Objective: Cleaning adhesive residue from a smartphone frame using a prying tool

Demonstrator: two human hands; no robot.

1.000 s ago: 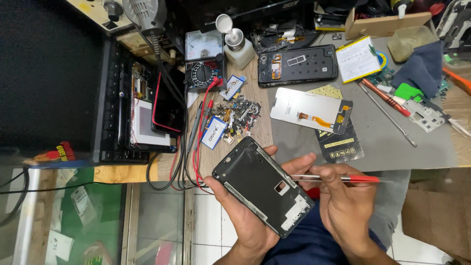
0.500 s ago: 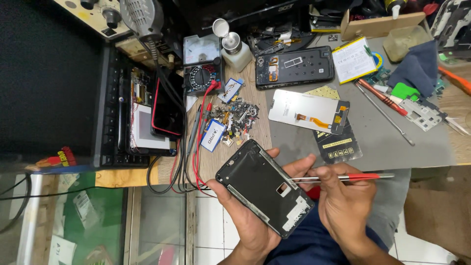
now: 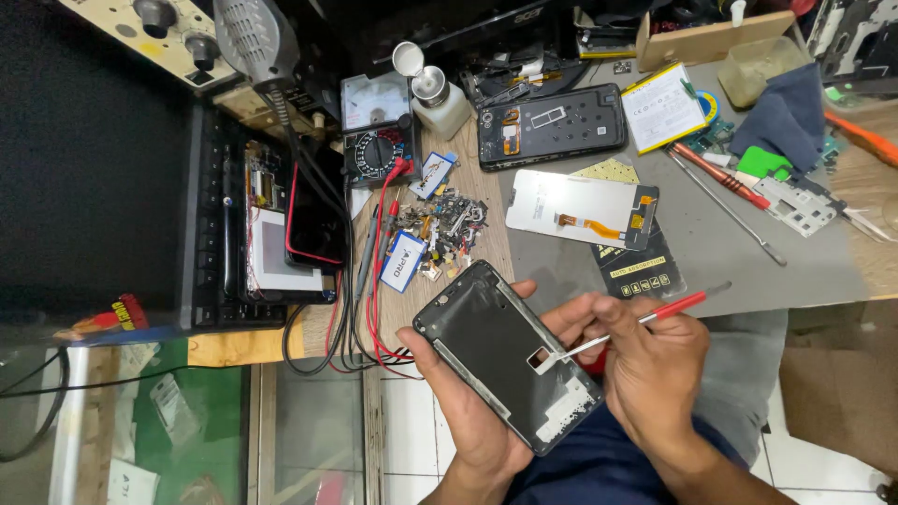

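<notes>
- Resting in the left hand (image 3: 468, 411), fingers wrapped round its edges, a black phone frame (image 3: 510, 353) sits tilted above the person's lap, just off the workbench edge (image 3: 234, 348).
- The right hand (image 3: 655, 369) pinches a red-handled tool (image 3: 645, 320), its tip touching the frame's small opening.
- On the grey mat (image 3: 795, 252) beyond lie a white screen panel (image 3: 580, 208), another opened phone (image 3: 552, 126), a battery (image 3: 662, 108) and a multimeter (image 3: 379, 140).

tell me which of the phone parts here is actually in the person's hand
The black phone frame, gripped in the left hand. The other phone body and white screen panel lie untouched on the bench.
</notes>
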